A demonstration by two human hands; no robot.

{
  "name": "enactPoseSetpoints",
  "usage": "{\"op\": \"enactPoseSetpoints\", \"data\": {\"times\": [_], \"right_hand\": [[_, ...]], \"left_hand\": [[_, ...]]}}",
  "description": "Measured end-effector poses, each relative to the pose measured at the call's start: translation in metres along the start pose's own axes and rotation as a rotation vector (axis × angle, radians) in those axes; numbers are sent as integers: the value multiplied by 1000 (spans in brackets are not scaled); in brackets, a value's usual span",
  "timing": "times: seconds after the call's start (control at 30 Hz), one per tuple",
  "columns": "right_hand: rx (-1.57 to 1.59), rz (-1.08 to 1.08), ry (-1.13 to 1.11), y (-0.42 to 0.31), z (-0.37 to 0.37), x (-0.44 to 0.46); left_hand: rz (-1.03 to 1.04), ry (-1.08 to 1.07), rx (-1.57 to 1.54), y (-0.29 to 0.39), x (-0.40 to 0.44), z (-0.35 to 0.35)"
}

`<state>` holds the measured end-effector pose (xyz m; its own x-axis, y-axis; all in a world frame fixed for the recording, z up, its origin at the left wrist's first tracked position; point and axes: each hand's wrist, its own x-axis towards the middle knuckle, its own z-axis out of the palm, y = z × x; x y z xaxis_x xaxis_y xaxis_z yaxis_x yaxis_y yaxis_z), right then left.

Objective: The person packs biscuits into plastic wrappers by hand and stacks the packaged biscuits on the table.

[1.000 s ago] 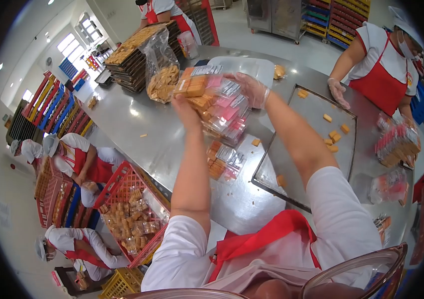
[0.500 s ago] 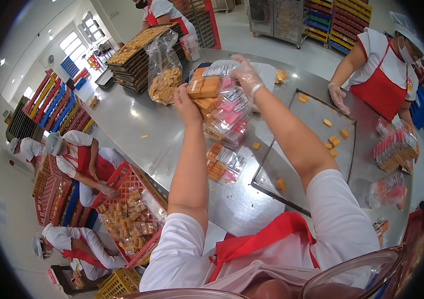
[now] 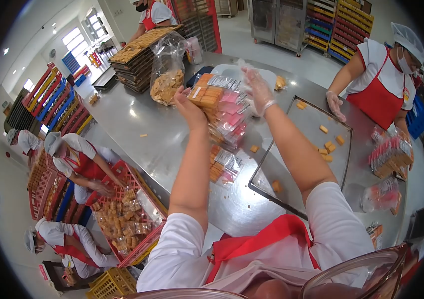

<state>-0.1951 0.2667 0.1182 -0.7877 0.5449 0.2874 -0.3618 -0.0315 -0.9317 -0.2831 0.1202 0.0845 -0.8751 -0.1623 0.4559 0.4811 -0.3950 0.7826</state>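
Note:
Bare, my left hand [image 3: 190, 107] rests against the left end of the top biscuit pack [image 3: 206, 95] on a pile, its fingers at the pack's edge. My right hand [image 3: 258, 89], in a clear plastic glove, is at the pile's right side with fingers stretched out and spread. Below the top pack lie more clear packs with pink and white labels [image 3: 232, 119]. Nearer to me, another labelled pack [image 3: 224, 164] lies on the steel table [image 3: 137, 134]. Whether my left fingers grip the pack is hard to see.
A metal tray [image 3: 291, 164] with loose biscuits lies at right. Behind are a bag of biscuits [image 3: 167, 87], stacked trays [image 3: 134, 62] and a white tub [image 3: 271, 74]. A co-worker [image 3: 379, 89] stands at right near more packs [image 3: 391, 154]. A red crate [image 3: 127, 219] stands at left.
My right hand has opened and moved slightly away from the pile's top. My left hand stays at the pack's left end. A co-worker at left has reached into the red crate.

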Motion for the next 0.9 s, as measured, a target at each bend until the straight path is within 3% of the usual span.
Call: {"op": "enactPoseSetpoints", "data": {"times": [0.07, 0.13, 0.23, 0.3, 0.37, 0.47, 0.53, 0.63, 0.7, 0.77, 0.87, 0.9], "right_hand": [[358, 295, -127, 1, 7, -4], [12, -31, -193, 24, 0, 3], [-278, -319, -158, 50, -12, 12], [-307, -222, -77, 35, -10, 4], [-241, 100, 18, -18, 11, -21], [-153, -116, 65, 5, 22, -14], [-270, -198, 10, 16, 21, -8], [-309, -257, 63, 22, 9, -7], [-307, -274, 177, 15, -7, -15], [-315, -288, 301, 8, -37, -35], [-311, -335, 249, -15, -107, -96], [-286, -267, 329, -25, -133, -117]], "left_hand": [[67, 22, 110, 2, -3, 4], [37, 77, 144, 2, -6, 13], [-147, 30, 140, 7, -3, 15], [-218, -44, 27, -15, 11, 10], [-236, -72, -64, -19, 12, 10], [-185, -65, -150, -3, 8, 18], [-164, -89, -184, 0, 8, 17], [-33, -57, 76, 3, 11, 4], [161, -96, 186, -1, 20, -14], [53, -98, 81, 44, -13, -23], [-39, -376, 281, 52, -62, -73], [-76, -487, 390, 45, -77, -93]]}}
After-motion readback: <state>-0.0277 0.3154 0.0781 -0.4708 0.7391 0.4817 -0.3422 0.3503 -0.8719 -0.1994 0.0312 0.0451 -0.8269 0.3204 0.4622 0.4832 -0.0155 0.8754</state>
